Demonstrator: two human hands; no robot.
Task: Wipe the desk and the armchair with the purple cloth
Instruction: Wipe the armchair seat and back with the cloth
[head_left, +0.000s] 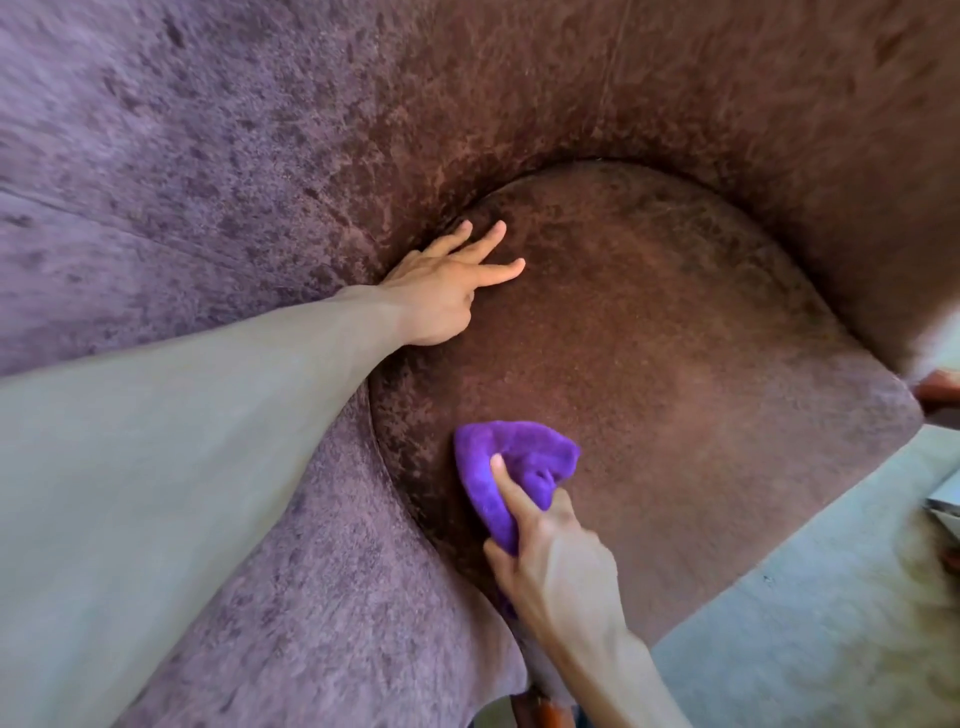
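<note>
The armchair (649, 312) fills the view, covered in mottled brown-purple velvet, its round seat cushion in the middle and its curved back and arm wrapping around it. My right hand (550, 561) presses the bunched purple cloth (514, 467) onto the near left part of the seat, fingers closed over it. My left hand (447, 286) lies flat on the seat's far left edge, where the cushion meets the arm, fingers spread and holding nothing. The desk is out of view.
A grey carpeted floor (779, 597) shows at the lower right. A wooden chair leg (940, 387) pokes out at the right edge, another near the bottom. A pale object (948, 499) lies at the far right edge.
</note>
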